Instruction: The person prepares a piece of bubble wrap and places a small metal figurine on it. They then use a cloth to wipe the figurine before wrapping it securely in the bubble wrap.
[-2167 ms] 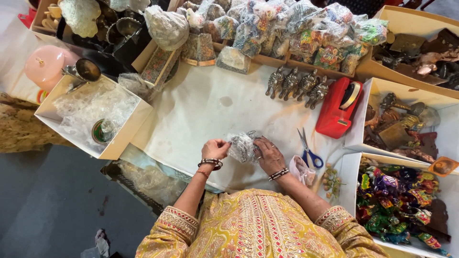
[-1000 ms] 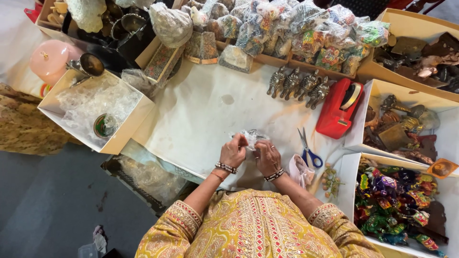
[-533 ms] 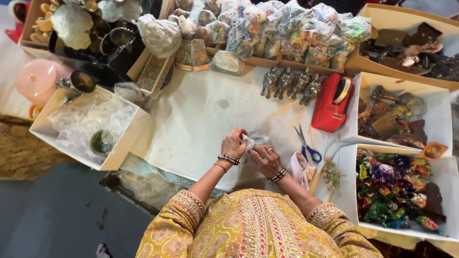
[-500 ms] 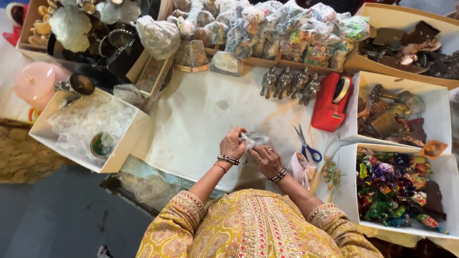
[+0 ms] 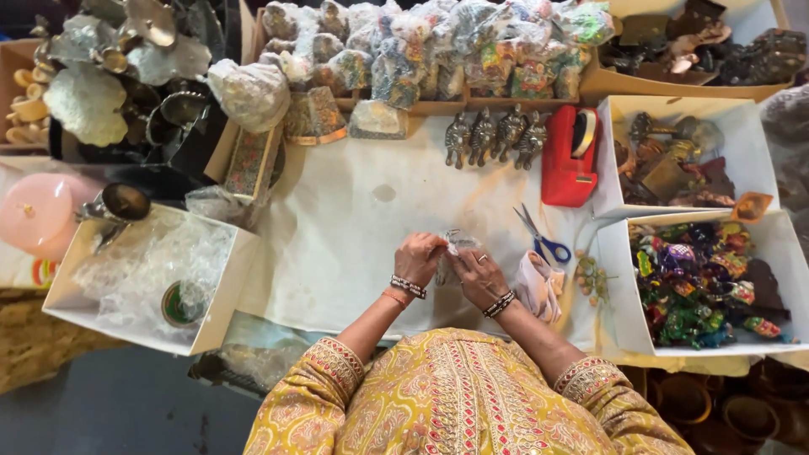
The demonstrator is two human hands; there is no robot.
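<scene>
Both forearms are extended forward from yellow patterned sleeves and angled inward, so that the two hands are brought close together in front of the body. The left hand [image 5: 419, 255] is held with its back turned upward and its fingers [image 5: 436, 244] curled down in a pinch. The right hand [image 5: 478, 274] is placed just beside it, back up, fingers [image 5: 463, 253] bent toward the left hand. Beaded bracelets are worn on both wrists. The fingertips are hidden beneath the hands.
</scene>
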